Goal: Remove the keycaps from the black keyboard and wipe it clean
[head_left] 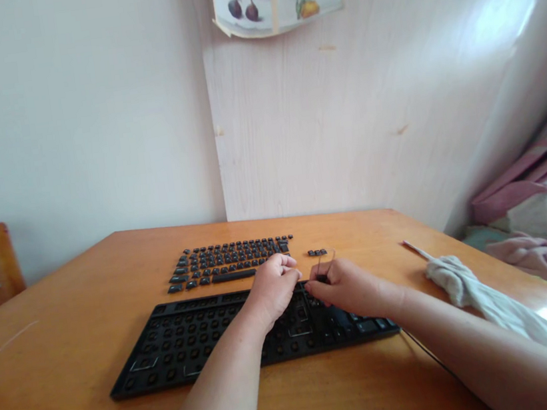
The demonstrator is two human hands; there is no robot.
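Note:
A black keyboard (204, 332) lies on the table, tilted slightly in view. Most of its left and middle keys are off, baring the switches; several keycaps remain on the right part. My right hand (347, 287) is closed above that right part, gripping what looks like a wire keycap puller (318, 266), its thin wires pointing up. A small dark piece shows at its fingertips; I cannot tell whether it is a keycap or the handle. Just left of it, my left hand (273, 290) hovers over the keyboard, fingers loosely bent and thumb apart, with nothing visible in it.
Behind the keyboard, loose keycaps (230, 258) lie in rows beside a long space bar (234, 276). A few more keycaps (317, 252) sit to their right. A grey cloth (470, 283) with a thin stick lies at right. A cable (437, 358) runs under my right arm.

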